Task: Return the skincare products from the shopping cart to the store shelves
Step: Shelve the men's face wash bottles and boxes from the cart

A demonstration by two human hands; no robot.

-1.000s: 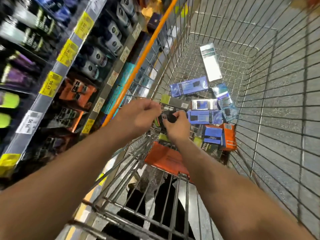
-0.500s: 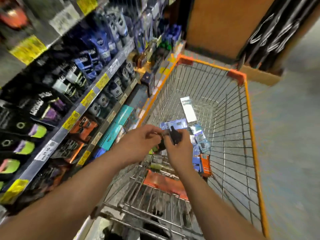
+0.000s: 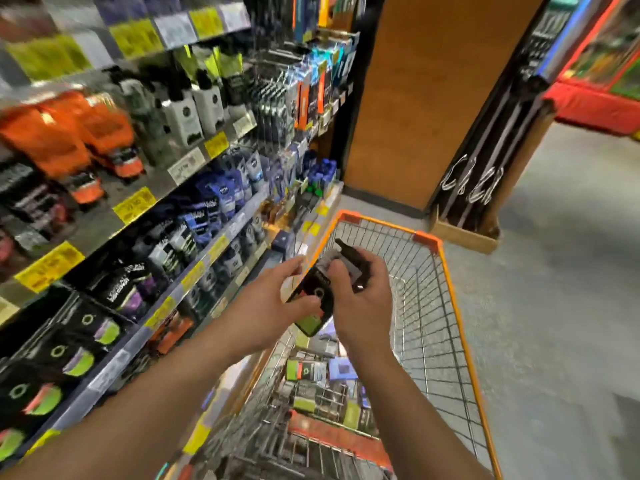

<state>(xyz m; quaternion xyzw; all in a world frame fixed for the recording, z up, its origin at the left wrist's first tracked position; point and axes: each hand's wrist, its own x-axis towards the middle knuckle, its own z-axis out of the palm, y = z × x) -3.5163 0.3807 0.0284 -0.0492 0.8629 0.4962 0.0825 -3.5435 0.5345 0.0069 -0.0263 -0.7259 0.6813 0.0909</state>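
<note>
Shelves [image 3: 194, 237] stand left of the cart [image 3: 460, 306], which holds boxes [image 3: 322, 372].

**Shelves and cart**

The tiered grey store shelves [image 3: 239, 216] with yellow price tags carry orange tubes [image 3: 104, 133] on an upper tier, blue tubes [image 3: 221, 195] one tier below them, black-and-green packs [image 3: 69, 355] lower again. Right of the shelves, an orange-rimmed wire shopping cart [image 3: 460, 306] on the grey floor [image 3: 554, 306] holds small boxed products [image 3: 322, 375].

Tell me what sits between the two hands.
A black tube with a lime-green end, held by left hand and right hand; head view.
</note>
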